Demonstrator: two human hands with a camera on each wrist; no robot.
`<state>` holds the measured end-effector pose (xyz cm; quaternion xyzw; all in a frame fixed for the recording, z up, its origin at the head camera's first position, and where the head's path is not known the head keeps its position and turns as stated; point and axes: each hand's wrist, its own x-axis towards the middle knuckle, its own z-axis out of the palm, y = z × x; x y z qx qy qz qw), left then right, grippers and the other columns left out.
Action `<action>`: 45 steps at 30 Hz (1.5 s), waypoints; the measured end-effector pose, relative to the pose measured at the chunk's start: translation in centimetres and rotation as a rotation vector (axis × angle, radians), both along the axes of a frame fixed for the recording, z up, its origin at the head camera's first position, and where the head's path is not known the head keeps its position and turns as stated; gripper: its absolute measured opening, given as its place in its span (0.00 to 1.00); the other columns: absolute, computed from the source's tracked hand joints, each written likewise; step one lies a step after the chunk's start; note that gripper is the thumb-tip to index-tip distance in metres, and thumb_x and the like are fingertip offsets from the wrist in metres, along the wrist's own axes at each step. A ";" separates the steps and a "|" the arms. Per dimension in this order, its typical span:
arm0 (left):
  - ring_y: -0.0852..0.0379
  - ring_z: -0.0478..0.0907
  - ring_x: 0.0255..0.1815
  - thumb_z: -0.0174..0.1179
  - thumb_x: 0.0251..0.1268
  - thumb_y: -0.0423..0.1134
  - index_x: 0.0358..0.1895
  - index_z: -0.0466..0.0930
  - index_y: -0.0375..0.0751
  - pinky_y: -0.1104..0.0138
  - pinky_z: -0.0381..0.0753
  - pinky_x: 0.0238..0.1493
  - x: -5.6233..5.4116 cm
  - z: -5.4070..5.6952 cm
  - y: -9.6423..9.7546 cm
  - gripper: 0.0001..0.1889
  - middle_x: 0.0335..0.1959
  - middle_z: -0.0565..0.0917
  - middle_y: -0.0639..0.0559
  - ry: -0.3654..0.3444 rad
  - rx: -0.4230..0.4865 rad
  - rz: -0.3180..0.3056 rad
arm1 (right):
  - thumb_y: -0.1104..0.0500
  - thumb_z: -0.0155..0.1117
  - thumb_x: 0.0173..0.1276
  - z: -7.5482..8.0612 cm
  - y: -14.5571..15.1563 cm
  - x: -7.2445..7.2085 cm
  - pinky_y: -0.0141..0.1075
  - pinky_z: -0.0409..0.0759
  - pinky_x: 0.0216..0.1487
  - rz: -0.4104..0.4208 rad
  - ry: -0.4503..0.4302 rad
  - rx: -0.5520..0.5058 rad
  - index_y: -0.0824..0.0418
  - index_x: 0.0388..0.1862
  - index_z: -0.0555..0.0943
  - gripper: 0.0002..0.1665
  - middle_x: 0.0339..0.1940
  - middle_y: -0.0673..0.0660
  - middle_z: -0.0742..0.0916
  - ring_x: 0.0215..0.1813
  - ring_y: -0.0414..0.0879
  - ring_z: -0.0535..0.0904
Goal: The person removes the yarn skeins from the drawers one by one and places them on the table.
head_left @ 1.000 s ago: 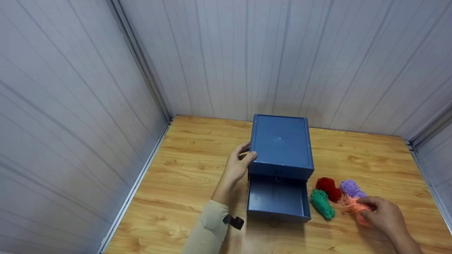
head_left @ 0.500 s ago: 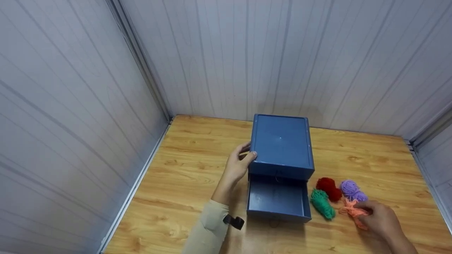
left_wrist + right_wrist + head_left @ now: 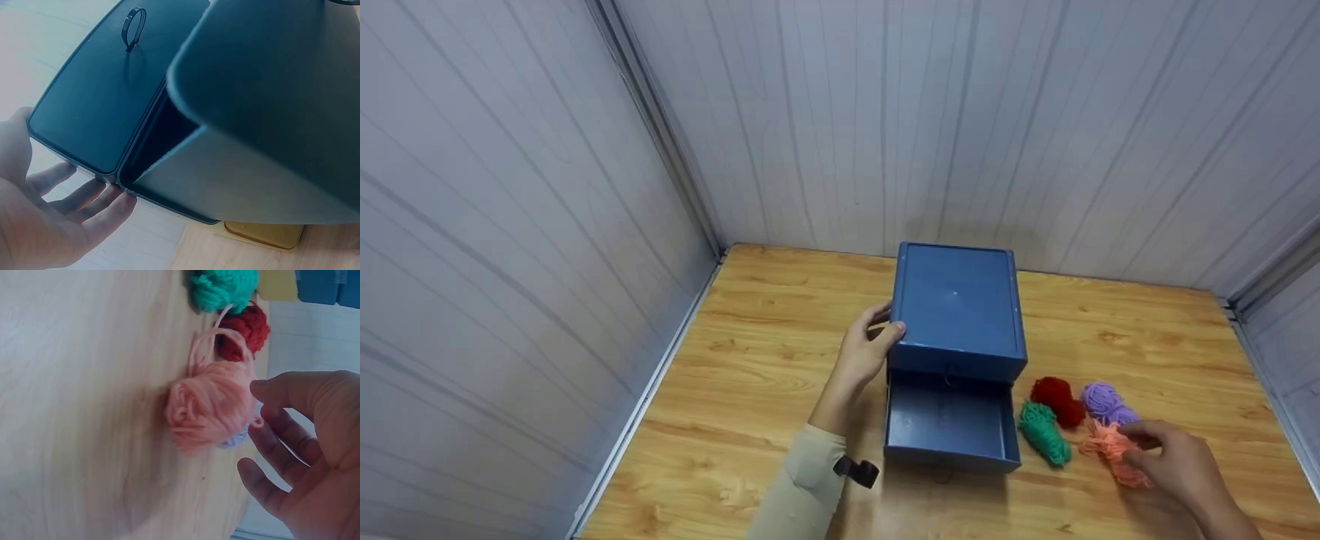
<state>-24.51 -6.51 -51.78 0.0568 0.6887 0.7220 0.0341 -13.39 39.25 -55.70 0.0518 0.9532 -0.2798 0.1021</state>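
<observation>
In the head view a blue drawer cabinet (image 3: 956, 300) stands with its lower drawer (image 3: 947, 424) pulled out and bare inside. My left hand (image 3: 864, 349) grips the cabinet's left side, thumb over the top edge; in the left wrist view its fingers (image 3: 107, 216) lie along the side wall. To the right is a bundle of orange yarn (image 3: 1110, 450) on the table. My right hand (image 3: 1181, 461) is beside it, fingers loosely bent and apart, thumb tip at the yarn's edge. Green yarn (image 3: 1044, 433), dark red yarn (image 3: 1057, 401) and purple yarn (image 3: 1108, 403) lie close by.
A wooden tabletop (image 3: 757, 360) carries everything, with pale panel walls (image 3: 840, 127) behind and at both sides. The upper drawer front has a thin loop pull (image 3: 134, 31). Beneath the cabinet's blue units, a yellow part (image 3: 267, 235) shows in the left wrist view.
The orange yarn has been turned and shifted slightly under my right hand, which moved a little left and back right. My left hand and the cabinet have stayed put.
</observation>
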 end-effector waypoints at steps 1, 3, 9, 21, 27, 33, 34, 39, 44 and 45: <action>0.48 0.79 0.61 0.62 0.72 0.42 0.73 0.72 0.44 0.57 0.81 0.59 0.0 0.0 0.0 0.28 0.67 0.77 0.42 -0.002 0.000 -0.002 | 0.57 0.76 0.62 0.1 -0.2 0.1 0.51 0.84 0.39 0.003 0.016 0.000 0.66 0.57 0.84 0.25 0.49 0.67 0.88 0.49 0.63 0.84; 0.48 0.79 0.61 0.62 0.72 0.43 0.73 0.72 0.44 0.57 0.81 0.58 0.0 0.0 0.1 0.28 0.67 0.77 0.42 -0.005 -0.003 -0.007 | 0.57 0.76 0.62 0.4 -0.8 0.5 0.51 0.84 0.39 0.011 0.054 0.001 0.66 0.55 0.85 0.24 0.48 0.66 0.89 0.48 0.61 0.85; 0.48 0.79 0.61 0.63 0.72 0.44 0.73 0.72 0.45 0.57 0.82 0.58 0.0 0.2 0.0 0.28 0.67 0.77 0.42 -0.012 -0.011 -0.009 | 0.57 0.77 0.62 1.4 -3.1 1.0 0.44 0.85 0.38 0.039 0.155 0.004 0.63 0.53 0.87 0.21 0.47 0.62 0.90 0.42 0.48 0.85; 0.49 0.80 0.60 0.63 0.71 0.43 0.73 0.73 0.46 0.58 0.82 0.58 -0.1 0.2 -0.1 0.28 0.67 0.77 0.43 -0.009 -0.001 -0.017 | 0.47 0.74 0.67 4.2 -8.0 1.2 0.29 0.81 0.35 0.041 0.253 -0.062 0.52 0.54 0.88 0.19 0.42 0.52 0.90 0.38 0.32 0.81; 0.48 0.80 0.60 0.63 0.71 0.42 0.73 0.73 0.46 0.57 0.82 0.57 -0.1 0.1 -0.2 0.28 0.66 0.77 0.42 -0.007 -0.009 -0.009 | 0.47 0.72 0.69 4.6 -9.9 1.5 0.30 0.82 0.37 0.044 0.261 -0.142 0.52 0.53 0.88 0.17 0.43 0.51 0.91 0.40 0.32 0.83; 0.48 0.80 0.59 0.63 0.71 0.42 0.73 0.73 0.46 0.58 0.82 0.56 -0.1 0.1 -0.2 0.28 0.66 0.77 0.41 -0.010 0.002 -0.009 | 0.47 0.70 0.71 5.0 -11.7 2.1 0.31 0.83 0.38 0.025 0.210 -0.253 0.54 0.53 0.87 0.18 0.43 0.52 0.90 0.41 0.34 0.83; 0.48 0.80 0.59 0.63 0.71 0.42 0.73 0.73 0.45 0.59 0.82 0.56 -0.1 0.0 -0.2 0.28 0.66 0.77 0.41 -0.011 0.006 -0.007 | 0.47 0.70 0.71 5.1 -12.0 2.3 0.31 0.83 0.38 0.020 0.201 -0.266 0.55 0.53 0.87 0.18 0.44 0.52 0.90 0.42 0.34 0.82; 0.47 0.80 0.60 0.63 0.71 0.42 0.73 0.72 0.44 0.58 0.82 0.57 -0.1 0.0 -0.1 0.28 0.67 0.77 0.40 -0.008 0.010 0.005 | 0.49 0.71 0.71 5.5 -13.6 3.2 0.32 0.83 0.37 0.006 0.213 -0.300 0.51 0.49 0.88 0.12 0.42 0.50 0.90 0.41 0.34 0.83; 0.47 0.79 0.60 0.63 0.71 0.42 0.73 0.73 0.45 0.58 0.81 0.58 0.0 0.1 -0.1 0.28 0.67 0.77 0.40 -0.007 0.006 0.006 | 0.50 0.71 0.70 5.6 -15.0 4.1 0.32 0.84 0.39 0.008 0.184 -0.356 0.50 0.48 0.89 0.11 0.42 0.49 0.90 0.42 0.36 0.84; 0.47 0.79 0.60 0.63 0.71 0.42 0.73 0.73 0.45 0.58 0.81 0.58 0.0 0.0 -0.1 0.28 0.67 0.77 0.40 -0.007 0.006 0.005 | 0.50 0.71 0.71 5.6 -15.3 4.2 0.32 0.84 0.39 0.012 0.168 -0.369 0.51 0.49 0.89 0.11 0.43 0.49 0.90 0.42 0.36 0.84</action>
